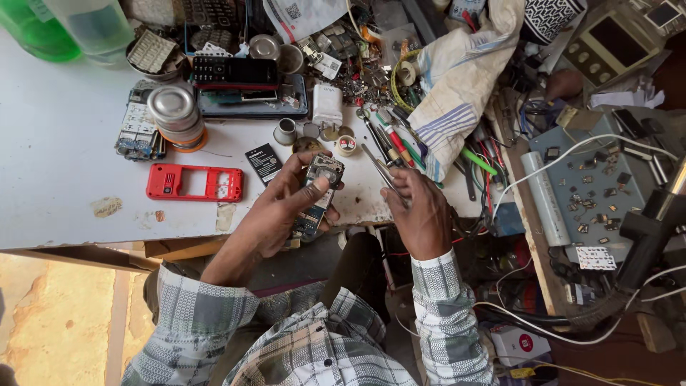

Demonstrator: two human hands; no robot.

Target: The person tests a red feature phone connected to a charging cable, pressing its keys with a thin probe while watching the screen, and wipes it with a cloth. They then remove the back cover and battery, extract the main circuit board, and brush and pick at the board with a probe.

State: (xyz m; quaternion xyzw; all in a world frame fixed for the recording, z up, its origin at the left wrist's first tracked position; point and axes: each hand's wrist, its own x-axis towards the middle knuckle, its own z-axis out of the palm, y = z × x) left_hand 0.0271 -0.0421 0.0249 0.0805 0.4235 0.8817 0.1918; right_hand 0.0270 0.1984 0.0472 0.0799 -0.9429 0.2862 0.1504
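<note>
Phone frame (194, 183): red. Table (64, 143): white. Shirt sleeves (446, 314): grey-and-white check. Bottle (36, 32): green. Cloth (457, 78): white with blue stripes.

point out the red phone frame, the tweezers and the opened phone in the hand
red phone frame (194, 183): head view, on its upper edge bar
tweezers (379, 169): head view, on the metal arms above the right hand (421, 214)
opened phone (319, 187): head view, on its exposed board, gripped by the left hand (275, 214)

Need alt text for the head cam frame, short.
A person's left hand holds an opened mobile phone over a white workbench, while the right hand grips metal tweezers. A red phone frame, a battery and scattered tools lie around.
</note>
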